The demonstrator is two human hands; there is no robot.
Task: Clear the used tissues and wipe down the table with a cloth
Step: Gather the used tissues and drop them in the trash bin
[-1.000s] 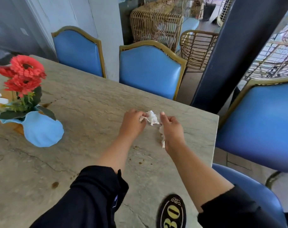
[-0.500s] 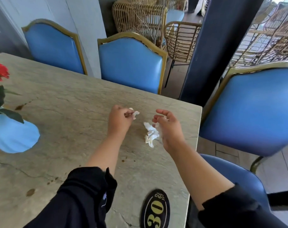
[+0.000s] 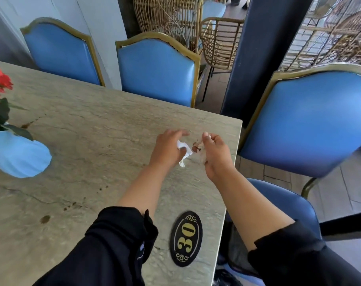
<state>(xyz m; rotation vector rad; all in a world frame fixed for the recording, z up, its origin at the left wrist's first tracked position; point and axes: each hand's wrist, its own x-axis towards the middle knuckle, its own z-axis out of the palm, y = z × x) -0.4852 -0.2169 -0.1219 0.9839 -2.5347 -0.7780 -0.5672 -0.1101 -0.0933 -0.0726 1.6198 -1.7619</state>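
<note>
Left hand (image 3: 168,148) clutches a white tissue (image 3: 183,150); right hand (image 3: 213,151) pinches a stained scrap (image 3: 199,146) — loose grips could drop bits onto the stone table (image 3: 93,129).

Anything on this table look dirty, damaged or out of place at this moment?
Yes. Brown stains and small spatter dots mark the stone table: one blot near the front left, another smear by the blue vase. Both hands hold crumpled tissues: left hand, right hand.
</note>
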